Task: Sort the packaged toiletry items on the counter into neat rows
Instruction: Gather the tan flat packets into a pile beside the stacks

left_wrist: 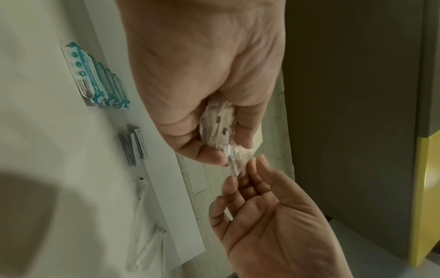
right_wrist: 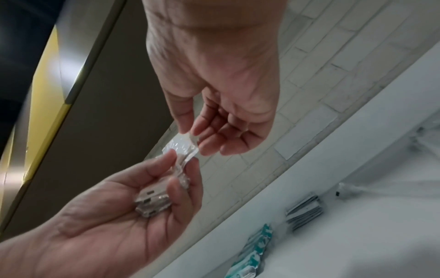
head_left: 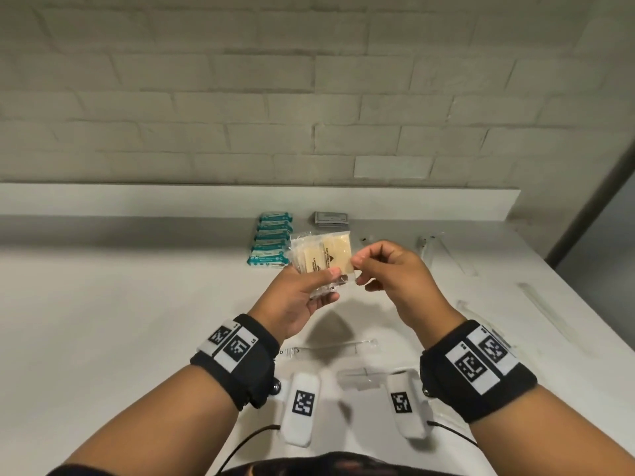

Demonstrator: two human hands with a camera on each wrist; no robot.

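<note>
Above the white counter [head_left: 137, 321], my left hand [head_left: 326, 283] grips a fanned stack of cream packets in clear wrap [head_left: 319, 255]. My right hand [head_left: 359, 269] pinches the right edge of the front packet between thumb and forefinger. In the left wrist view the packets [left_wrist: 218, 124] sit edge-on in the left hand [left_wrist: 214, 144], and the right hand [left_wrist: 240, 175] holds their crinkled wrap. The right wrist view has the right hand [right_wrist: 192, 131] on the clear wrap edge [right_wrist: 181, 146], with the stack [right_wrist: 152, 203] in the left palm.
A row of teal packets [head_left: 271, 240] lies by the back ledge, with a stack of grey packets [head_left: 331, 218] to its right. Long clear-wrapped items lie at the right [head_left: 443, 252] and near my wrists [head_left: 330, 347]. A brick wall rises behind.
</note>
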